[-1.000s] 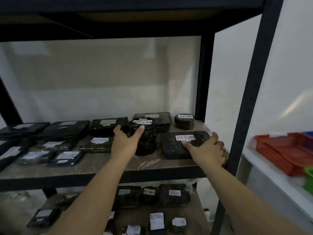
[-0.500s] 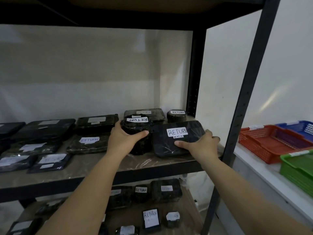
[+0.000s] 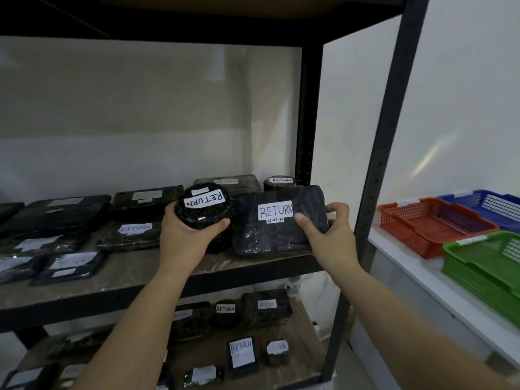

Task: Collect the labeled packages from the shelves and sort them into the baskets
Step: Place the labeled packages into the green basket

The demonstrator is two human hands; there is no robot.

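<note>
1. Since half a second back: both packages have come up off the shelf board (image 3: 135, 274) and tipped toward the camera, labels now facing it; the baskets have slid further into view at right.
2. Left hand (image 3: 185, 237): grip closed round the round package (image 3: 204, 208), thumb across its front lower edge, fingers behind. "RETURN" label reads upside down.
3. Right hand (image 3: 327, 235): grip holding the flat rectangular package (image 3: 277, 220) at its right end, thumb on the front face, fingers curled over the top right corner. Long axis runs left-right, label upright. Its lower edge looks near or on the shelf edge; can't tell contact.
4. The two packages are just beside each other, maybe touching.
5. Key relation: baskets sit on the white bench (image 3: 422, 280) to the right of the shelf's front post (image 3: 394, 108), well apart from the hands. Right hand is nearer; the left must cross further.
6. Nearest is the green basket (image 3: 484, 266), then the orange basket (image 3: 422, 220), and the blue basket (image 3: 478, 201) farthest. Basket labels too small to read, so the RETURN target is unclear.
7. Farther back: more labeled packages on this shelf and the lower shelf (image 3: 304, 319).
</note>
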